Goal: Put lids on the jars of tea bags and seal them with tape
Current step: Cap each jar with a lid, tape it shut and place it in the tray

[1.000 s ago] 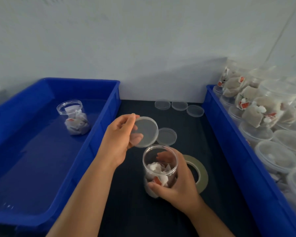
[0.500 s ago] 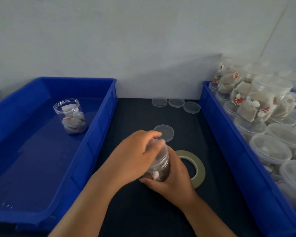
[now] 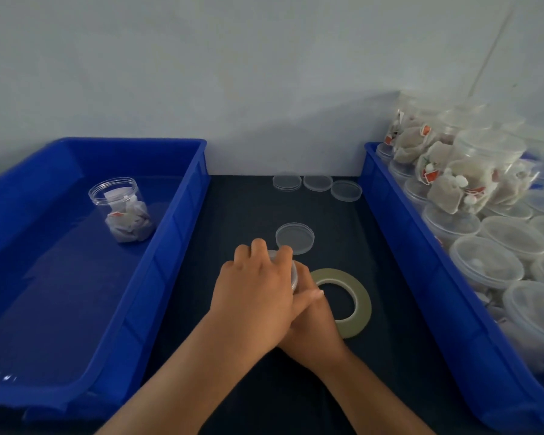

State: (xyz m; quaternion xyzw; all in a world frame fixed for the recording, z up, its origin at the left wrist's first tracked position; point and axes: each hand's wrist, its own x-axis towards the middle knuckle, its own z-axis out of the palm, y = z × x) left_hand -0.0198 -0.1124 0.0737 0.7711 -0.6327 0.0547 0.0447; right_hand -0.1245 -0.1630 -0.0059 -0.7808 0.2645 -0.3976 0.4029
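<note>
On the mat (image 3: 248, 208), our left hand (image 3: 255, 293) clasped the lid (image 3: 293, 273), hiding the jar our right hand (image 3: 314, 331) gripped; tape roll (image 3: 363, 309) beside, loose lid (image 3: 295, 237) beyond.

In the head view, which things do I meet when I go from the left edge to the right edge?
left blue bin → jar of tea bags standing in it → left hand gripping a lid → tape roll → right blue bin → lidded jars inside it
</note>
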